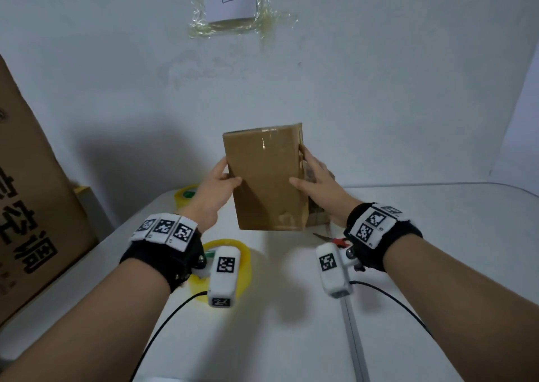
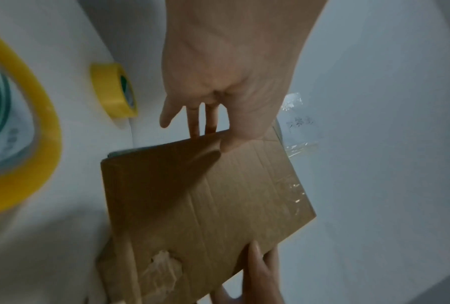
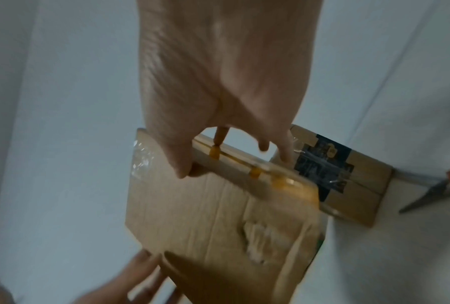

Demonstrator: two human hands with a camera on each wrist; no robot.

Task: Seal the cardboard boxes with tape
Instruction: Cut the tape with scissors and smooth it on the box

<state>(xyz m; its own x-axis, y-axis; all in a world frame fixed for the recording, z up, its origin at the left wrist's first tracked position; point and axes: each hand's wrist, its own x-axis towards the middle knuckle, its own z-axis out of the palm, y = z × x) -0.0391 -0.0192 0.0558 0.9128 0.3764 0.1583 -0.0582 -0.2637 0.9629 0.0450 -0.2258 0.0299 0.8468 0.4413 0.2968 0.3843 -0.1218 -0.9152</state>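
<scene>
we hold a flat cardboard box [image 1: 267, 177] upright above the table [image 1: 437, 265], left hand [image 1: 217, 181] and right hand [image 1: 313, 181] gripping its side edges.

White table [image 1: 437, 265]: two yellow tape rolls [image 1: 245, 260], scissors [image 1: 331, 239], second box [image 3: 348, 181]

I see a plain brown cardboard box [image 1: 267, 177]; two yellow tape rolls [image 1: 246, 260] with green inside the cores; scissors [image 1: 335, 240] with red-orange handles; black wristbands [image 1: 388, 235] with black-and-white square markers; a white table [image 1: 437, 265]; a second brown box [image 3: 353, 181] with a dark label
</scene>
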